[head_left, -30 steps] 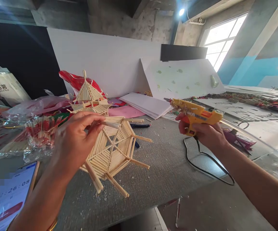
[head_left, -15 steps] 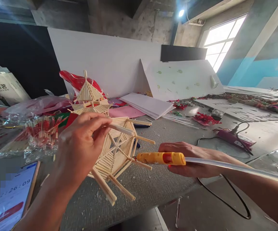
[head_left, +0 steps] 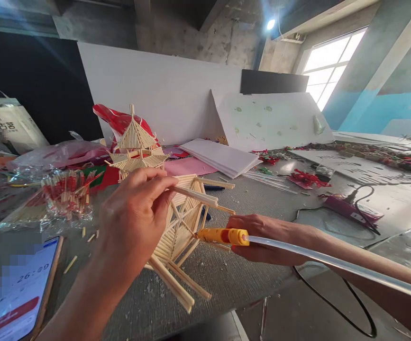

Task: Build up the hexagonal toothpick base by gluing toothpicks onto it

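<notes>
The lattice (head_left: 181,239) slants at mid-frame. The left hand (head_left: 137,218)'s grip is a narrow pinch on a stick (head_left: 198,195) there; a twitch could skew things. The right hand (head_left: 258,225) wraps the gun (head_left: 219,235), tip at the lattice; squeezing hard might blob glue or scald skin.

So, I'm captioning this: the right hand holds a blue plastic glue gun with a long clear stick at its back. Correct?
No: in the head view, the plastic glue gun is yellow, not blue. The right hand does hold it, with the long clear stick at its back.
</notes>
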Motion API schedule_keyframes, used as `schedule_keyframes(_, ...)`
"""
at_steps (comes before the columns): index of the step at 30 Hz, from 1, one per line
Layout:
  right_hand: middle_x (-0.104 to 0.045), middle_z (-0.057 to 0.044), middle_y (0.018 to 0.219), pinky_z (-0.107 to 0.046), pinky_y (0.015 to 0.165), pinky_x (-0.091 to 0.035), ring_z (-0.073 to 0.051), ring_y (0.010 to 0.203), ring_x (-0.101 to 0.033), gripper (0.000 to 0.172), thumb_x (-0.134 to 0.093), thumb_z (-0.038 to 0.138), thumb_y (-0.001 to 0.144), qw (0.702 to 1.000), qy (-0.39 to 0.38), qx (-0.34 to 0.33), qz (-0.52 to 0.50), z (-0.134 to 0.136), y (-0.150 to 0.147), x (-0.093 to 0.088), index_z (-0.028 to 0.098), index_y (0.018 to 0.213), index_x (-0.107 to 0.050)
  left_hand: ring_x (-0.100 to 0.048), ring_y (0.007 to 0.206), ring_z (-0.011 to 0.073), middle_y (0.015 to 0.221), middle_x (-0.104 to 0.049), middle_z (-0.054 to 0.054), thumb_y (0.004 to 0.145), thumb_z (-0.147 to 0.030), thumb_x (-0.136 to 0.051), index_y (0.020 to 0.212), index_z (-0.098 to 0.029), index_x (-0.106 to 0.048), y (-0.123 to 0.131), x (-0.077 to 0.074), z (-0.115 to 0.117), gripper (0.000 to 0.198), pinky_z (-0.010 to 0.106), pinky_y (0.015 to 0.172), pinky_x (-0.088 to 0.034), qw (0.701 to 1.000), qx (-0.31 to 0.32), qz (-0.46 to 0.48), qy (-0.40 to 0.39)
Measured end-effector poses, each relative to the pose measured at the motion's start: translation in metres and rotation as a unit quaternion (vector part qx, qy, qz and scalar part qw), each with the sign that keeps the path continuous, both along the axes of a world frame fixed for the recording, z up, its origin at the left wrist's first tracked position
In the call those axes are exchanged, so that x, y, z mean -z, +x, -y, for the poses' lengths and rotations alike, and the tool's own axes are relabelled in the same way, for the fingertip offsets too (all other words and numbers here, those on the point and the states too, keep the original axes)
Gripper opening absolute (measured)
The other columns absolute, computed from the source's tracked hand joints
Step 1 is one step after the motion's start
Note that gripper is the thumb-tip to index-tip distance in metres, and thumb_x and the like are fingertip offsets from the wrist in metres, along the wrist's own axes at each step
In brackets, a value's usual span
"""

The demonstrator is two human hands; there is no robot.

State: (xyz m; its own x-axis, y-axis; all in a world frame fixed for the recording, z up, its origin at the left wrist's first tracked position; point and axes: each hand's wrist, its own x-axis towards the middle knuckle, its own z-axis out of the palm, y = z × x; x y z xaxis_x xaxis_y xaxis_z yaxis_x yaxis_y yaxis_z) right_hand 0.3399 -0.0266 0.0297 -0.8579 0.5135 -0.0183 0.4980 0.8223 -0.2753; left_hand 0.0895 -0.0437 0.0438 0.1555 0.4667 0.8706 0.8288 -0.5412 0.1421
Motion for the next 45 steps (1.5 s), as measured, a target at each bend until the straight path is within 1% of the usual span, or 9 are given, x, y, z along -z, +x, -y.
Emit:
schedule_keyframes(4,-0.049,-0.003,0.077,-0.025,0.061,-0.035,-0.012,0.063,-0.043,0.012,-0.038,0.027,0.085,1.0,0.006,0.009,0.006,0.001,-0.003,0.005,0.019,0.079,-0.043,-0.061,0.081,0.0156,0.093,-0.064,0.003,0.081,-0.02,-0.055,0.091,-0.022,-0.064,0.002,0.001,-0.001,0.014,0.031,0.071,-0.051,1.0,-0.006,-0.004,0.014)
schedule_keyframes(9,-0.048,-0.003,0.076,-0.024,0.058,-0.033,-0.011,0.061,-0.041,0.014,-0.035,0.026,0.085,0.999,-0.001,0.036,0.029,0.003,-0.006,0.011,0.018,0.078,-0.043,-0.061,0.081,0.0163,0.093,-0.064,0.004,0.08,-0.017,-0.055,0.091,-0.02,-0.064,0.004,0.001,0.002,0.014,0.032,0.073,-0.051,1.0,-0.004,-0.007,0.015)
schedule_keyframes(14,-0.046,-0.001,0.073,-0.024,0.057,-0.033,-0.011,0.058,-0.039,0.011,-0.035,0.023,0.084,0.999,0.006,0.023,0.034,0.004,-0.008,0.014,0.019,0.074,-0.038,-0.06,0.083,0.016,0.093,-0.064,0.003,0.08,-0.016,-0.056,0.09,-0.022,-0.064,0.004,0.002,0.004,0.015,0.032,0.075,-0.051,1.0,-0.013,-0.007,0.026)
schedule_keyframes(17,-0.047,-0.002,0.075,-0.024,0.059,-0.034,-0.012,0.061,-0.041,0.008,-0.035,0.023,0.083,0.999,-0.009,0.038,0.024,0.003,-0.008,0.015,0.021,0.076,-0.036,-0.06,0.084,0.0162,0.094,-0.064,0.003,0.08,-0.017,-0.055,0.09,-0.023,-0.064,0.003,0.003,0.005,0.014,0.032,0.075,-0.051,1.0,-0.012,-0.006,0.026)
schedule_keyframes(20,-0.048,-0.002,0.077,-0.024,0.063,-0.036,-0.013,0.064,-0.043,0.009,-0.035,0.026,0.084,0.999,-0.018,0.043,0.008,0.004,-0.007,0.014,0.021,0.076,-0.036,-0.06,0.085,0.0165,0.094,-0.063,0.003,0.08,-0.017,-0.054,0.091,-0.023,-0.063,0.003,0.003,0.006,0.015,0.033,0.076,-0.051,1.0,-0.012,-0.005,0.018)
schedule_keyframes(30,-0.049,-0.002,0.076,-0.024,0.063,-0.036,-0.013,0.064,-0.044,0.012,-0.034,0.027,0.085,0.998,-0.021,0.06,0.013,0.006,-0.009,0.011,0.02,0.075,-0.037,-0.061,0.082,0.0157,0.095,-0.064,0.003,0.08,-0.018,-0.055,0.091,-0.022,-0.064,0.005,0.003,0.008,0.015,0.031,0.074,-0.051,1.0,-0.009,-0.006,0.025)
schedule_keyframes(35,-0.047,-0.002,0.074,-0.024,0.058,-0.035,-0.012,0.06,-0.042,0.015,-0.033,0.029,0.086,0.999,-0.007,0.051,0.006,0.006,-0.009,0.011,0.02,0.074,-0.036,-0.061,0.082,0.0147,0.094,-0.064,0.004,0.08,-0.016,-0.055,0.09,-0.021,-0.065,0.006,0.003,0.009,0.015,0.03,0.074,-0.05,1.0,-0.005,-0.008,0.026)
schedule_keyframes(40,-0.046,-0.001,0.071,-0.023,0.055,-0.034,-0.011,0.057,-0.041,0.011,-0.035,0.024,0.084,0.999,0.001,0.031,-0.022,0.006,-0.008,0.016,0.021,0.074,-0.038,-0.061,0.078,0.0137,0.094,-0.064,0.003,0.08,-0.017,-0.055,0.092,-0.023,-0.063,0.007,0.002,0.01,0.015,0.029,0.07,-0.051,0.999,-0.015,-0.008,0.041)
schedule_keyframes(45,-0.048,-0.002,0.073,-0.024,0.056,-0.035,-0.012,0.059,-0.043,0.011,-0.036,0.024,0.084,0.999,-0.005,0.054,0.003,0.007,-0.009,0.014,0.021,0.075,-0.039,-0.06,0.08,0.0137,0.094,-0.064,0.003,0.079,-0.015,-0.055,0.092,-0.024,-0.062,0.007,0.004,0.009,0.017,0.029,0.071,-0.051,0.999,-0.006,-0.008,0.039)
